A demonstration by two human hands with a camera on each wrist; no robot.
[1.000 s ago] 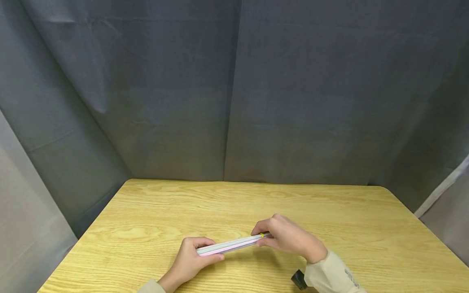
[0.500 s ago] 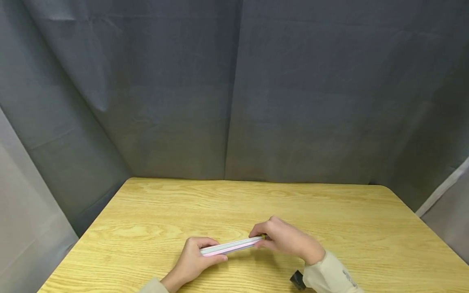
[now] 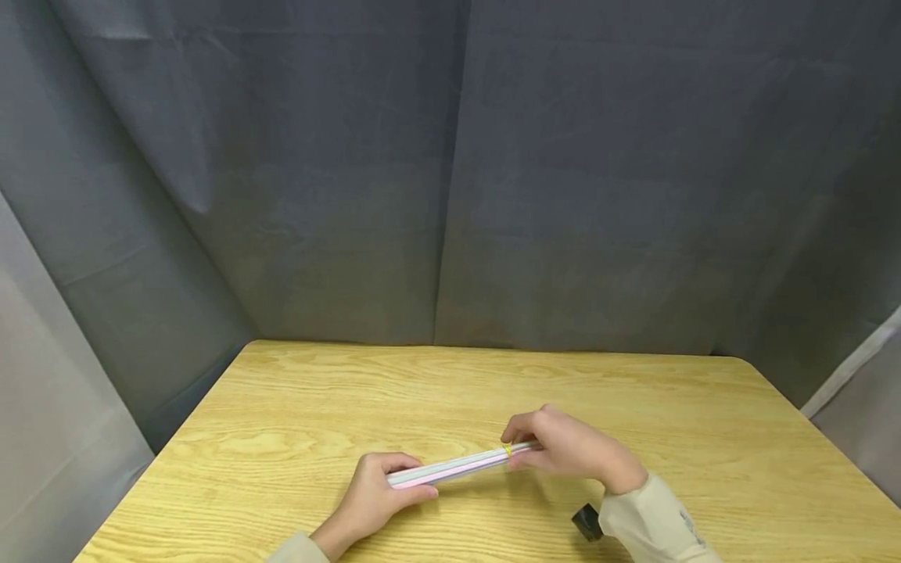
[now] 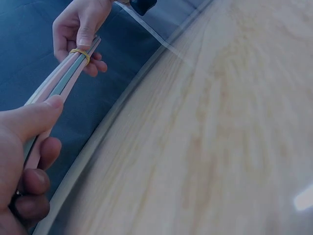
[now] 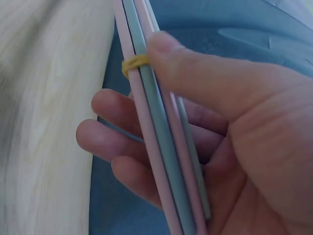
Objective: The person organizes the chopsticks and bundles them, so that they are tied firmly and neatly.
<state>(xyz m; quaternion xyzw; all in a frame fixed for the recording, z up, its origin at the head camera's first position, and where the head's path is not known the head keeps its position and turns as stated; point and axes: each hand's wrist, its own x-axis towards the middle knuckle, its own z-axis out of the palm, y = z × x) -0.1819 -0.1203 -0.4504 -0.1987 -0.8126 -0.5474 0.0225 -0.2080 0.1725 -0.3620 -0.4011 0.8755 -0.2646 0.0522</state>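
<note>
Both hands hold a bundle of pastel chopsticks [image 3: 450, 469], pink, green and pale ones side by side, above the table. My left hand [image 3: 376, 496] grips the bundle's left end, thumb on the near side. At the other end my right hand [image 3: 570, 446] pinches the chopsticks between thumb and fingers. A yellow rubber band [image 5: 135, 62] goes round the bundle by the right thumb tip. In the left wrist view the band [image 4: 80, 55] sits just below the right hand's thumb, near the chopsticks' far ends. The left palm hides the bundle's near end.
The wood-grain table [image 3: 317, 399] lies under both hands. Grey curtains [image 3: 352, 195] hang behind it and at both sides. A small black object [image 3: 587, 521] shows beside the right sleeve [image 3: 651, 520].
My right hand dipped slightly left, then slid right along the chopsticks, so more of the rubber band shows left of its fingertips. The left hand shifted slightly right and keeps its grip.
</note>
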